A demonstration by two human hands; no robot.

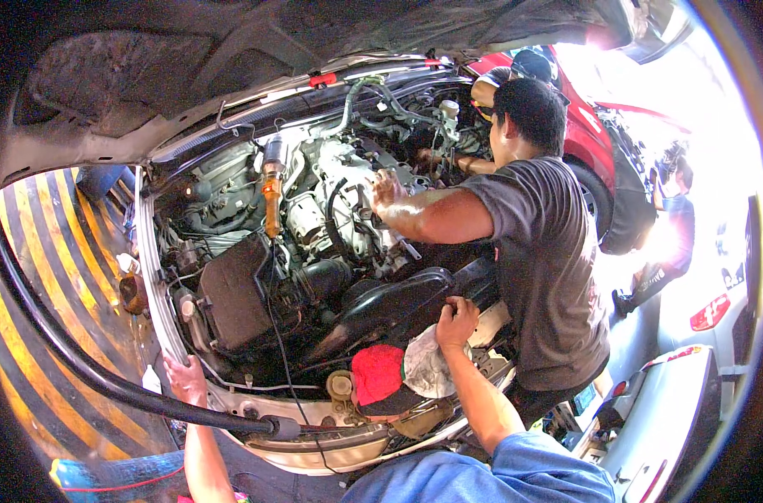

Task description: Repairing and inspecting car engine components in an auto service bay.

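Note:
My left hand (186,379) grips the pale fender edge (152,293) at the front left corner of an open engine bay. Curled fingers close my right hand (458,323) beside a grey-white cloth (432,362); what they hold, if anything, is hidden. Left of that cloth lies a red cloth (378,374), on the front crossmember. Beyond my hands are a black air duct (394,306), a black air filter box (235,293) and the engine (348,184). An orange work lamp (271,197) hangs over the engine, its cord trailing forward.
A person in a grey shirt (549,277) leans in from the right, hands on the engine; another person (530,67) is behind. The raised hood (314,38) hangs overhead. A black hood strut (105,369) crosses the left side. A red car (587,126) stands at the far right.

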